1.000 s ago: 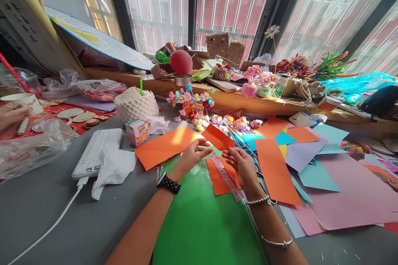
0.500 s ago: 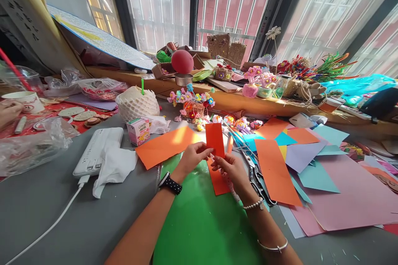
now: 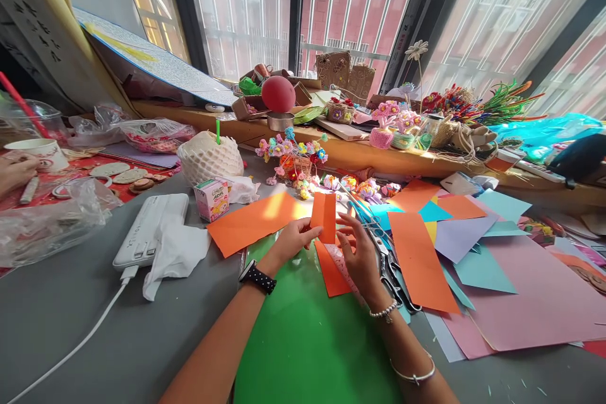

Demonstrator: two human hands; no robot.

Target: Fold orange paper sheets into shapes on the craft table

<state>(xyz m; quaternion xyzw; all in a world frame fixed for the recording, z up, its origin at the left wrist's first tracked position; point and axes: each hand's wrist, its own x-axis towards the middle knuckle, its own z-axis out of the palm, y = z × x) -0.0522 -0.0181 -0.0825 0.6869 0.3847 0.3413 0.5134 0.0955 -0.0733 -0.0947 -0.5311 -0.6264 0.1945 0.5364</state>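
Observation:
My left hand (image 3: 294, 240), with a watch on the wrist, pinches the lower left edge of a small orange paper piece (image 3: 324, 214). The piece stands up and shows a lengthwise crease line. Beside its right edge my right hand (image 3: 358, 255) has its fingers apart and does not grip it. Below the hands lie another orange paper strip (image 3: 331, 271) and a pale patterned ruler-like strip (image 3: 341, 265), partly covered by my right hand. Both rest over a green mat (image 3: 312, 341). Scissors (image 3: 395, 274) lie just right of my right hand.
Orange paper sheets (image 3: 421, 265) and a large pink sheet (image 3: 544, 297) spread to the right. A white power bank (image 3: 154, 227) with cable and a tissue (image 3: 177, 255) lie left. A coconut (image 3: 211, 161) and small flowers (image 3: 291, 154) stand behind. Another person's hand (image 3: 16, 170) is far left.
My right hand has let go of the small orange paper and spread its fingers. The paper has turned slightly and now shows a lengthwise crease; my left hand still holds it.

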